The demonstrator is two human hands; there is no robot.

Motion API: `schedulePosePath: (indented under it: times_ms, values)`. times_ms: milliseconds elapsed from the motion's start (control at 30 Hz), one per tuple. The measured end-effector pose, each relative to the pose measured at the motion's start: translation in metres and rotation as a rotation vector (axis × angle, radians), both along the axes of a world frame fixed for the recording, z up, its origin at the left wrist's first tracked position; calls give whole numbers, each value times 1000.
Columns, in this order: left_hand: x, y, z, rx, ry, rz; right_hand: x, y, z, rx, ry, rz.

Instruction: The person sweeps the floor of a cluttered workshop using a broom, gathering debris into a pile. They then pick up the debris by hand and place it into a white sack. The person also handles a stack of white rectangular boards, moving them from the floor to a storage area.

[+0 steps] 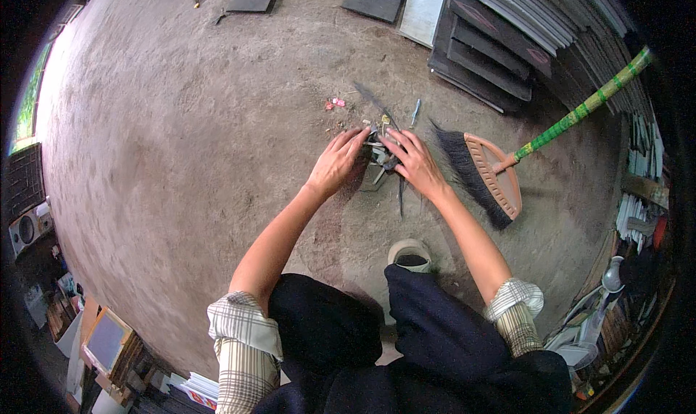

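Both my hands reach down to a small heap of scraps point(380, 155) on the concrete floor, made up of pale strips and dark bits. My left hand point(337, 160) is at the heap's left side, fingers stretched toward its top. From the right, my right hand point(419, 164) lies over the edge with its fingers spread. The fingertips of both touch or nearly touch the scraps and partly hide them. Small red and pink scraps point(336, 104) lie beyond my left hand. Past my right fingers is a thin blue-and-white strip point(416, 113).
A broom point(499, 169) with black bristles and a green-wrapped handle lies to the right. Dark flat panels point(493, 51) are stacked at the far right. My light-coloured shoe point(409, 253) shows before my knees. A framed panel point(109, 341) and a speaker point(27, 229) stand at the left edge.
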State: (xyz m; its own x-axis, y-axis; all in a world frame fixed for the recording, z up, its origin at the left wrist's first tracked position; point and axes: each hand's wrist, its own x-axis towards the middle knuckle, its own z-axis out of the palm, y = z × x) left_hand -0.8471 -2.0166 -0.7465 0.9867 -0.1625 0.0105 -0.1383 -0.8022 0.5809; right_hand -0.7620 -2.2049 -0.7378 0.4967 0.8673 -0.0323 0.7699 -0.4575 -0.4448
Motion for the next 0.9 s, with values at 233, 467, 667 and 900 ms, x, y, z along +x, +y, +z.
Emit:
schedulePosePath:
  times_ms: [233, 467, 667, 900]
  values:
    - [3, 6, 3, -126, -86, 313, 13, 26, -3, 17, -51, 32]
    - [8, 26, 1, 100, -27, 262, 16, 43, -14, 96, -125, 122]
    - [3, 21, -5, -60, -45, 155, 10, 49, -22, 227, -148, 166]
    - [9, 23, 9, -283, -162, 435, 5, 44, -30, 258, -168, 115]
